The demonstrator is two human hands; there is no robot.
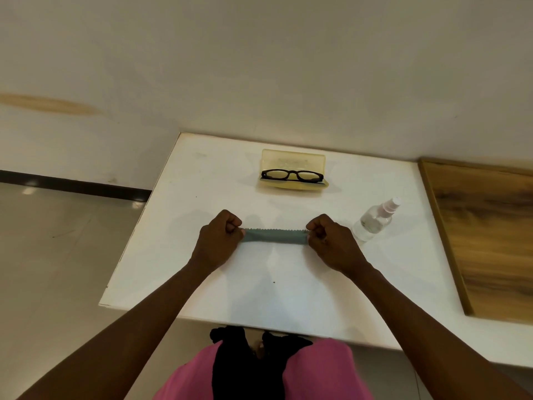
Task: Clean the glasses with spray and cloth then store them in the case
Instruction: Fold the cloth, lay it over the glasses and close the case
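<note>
Floor (pixel 57 255): pale tiles, lower left of the frame, with a dark skirting strip along the wall above.
Wall stain (pixel 49 103): brownish smear, upper left of the frame.
Worktop (pixel 202 183): white, filling the middle of the frame, bare around the hands.
Left hand (pixel 219 241): left of centre, curled into a fist; grip closed on the left end of the cloth, pinched between thumb and bent fingers.
Cloth (pixel 274 236): grey-green, pinked edge along the top, stretched taut in a narrow band between the two hands, centre of the frame; possibly folded double, hard to tell at this angle, and unclear whether lifted off the worktop or resting on it.
Case (pixel 292 160): translucent yellow, open, lid standing up at the back, upper centre of the frame, well apart from the hands.
Glasses (pixel 292 175): black frame, sitting in the open case, lenses facing the camera.
Right hand (pixel 331 241): right of centre, also fisted; grip closed on the right end of the cloth.
Spray bottle (pixel 375 220): clear, pale pink nozzle, standing near the right hand, not touched.
Wooden board (pixel 484 241): brown grain, lying along the right edge of the frame.
Clothing (pixel 331 370): pink with a black panel, bottom centre of the frame, below the worktop edge.
</note>
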